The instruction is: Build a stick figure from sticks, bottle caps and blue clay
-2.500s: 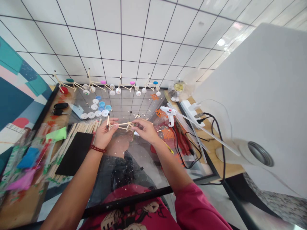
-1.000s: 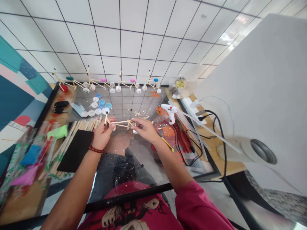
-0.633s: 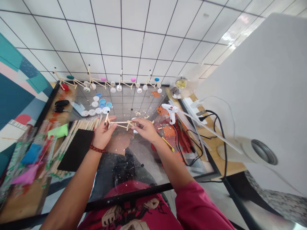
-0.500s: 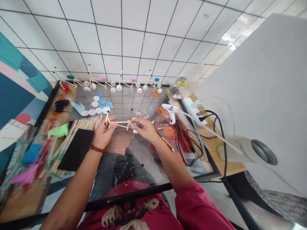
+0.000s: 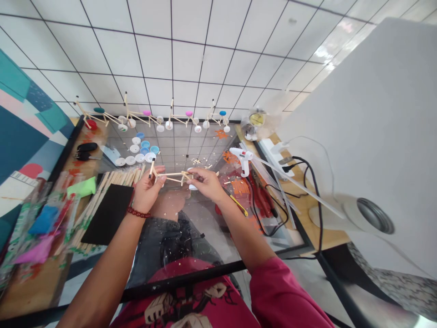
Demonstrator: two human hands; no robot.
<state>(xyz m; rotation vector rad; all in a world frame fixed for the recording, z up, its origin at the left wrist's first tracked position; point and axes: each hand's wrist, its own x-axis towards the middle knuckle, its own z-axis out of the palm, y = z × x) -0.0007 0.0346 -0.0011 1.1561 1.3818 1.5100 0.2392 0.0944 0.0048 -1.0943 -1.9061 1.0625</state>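
Mid-frame, our left hand [image 5: 146, 189] and right hand [image 5: 207, 184] pinch opposite ends of a wooden stick model [image 5: 172, 174]. Our forearms [image 5: 112, 255] slant inward from below.

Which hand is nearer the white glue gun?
Right. The right hand is to the left of the glue gun and a bit nearer the wearer, holding one end of the stick frame; the left hand is farther left, at its other end.
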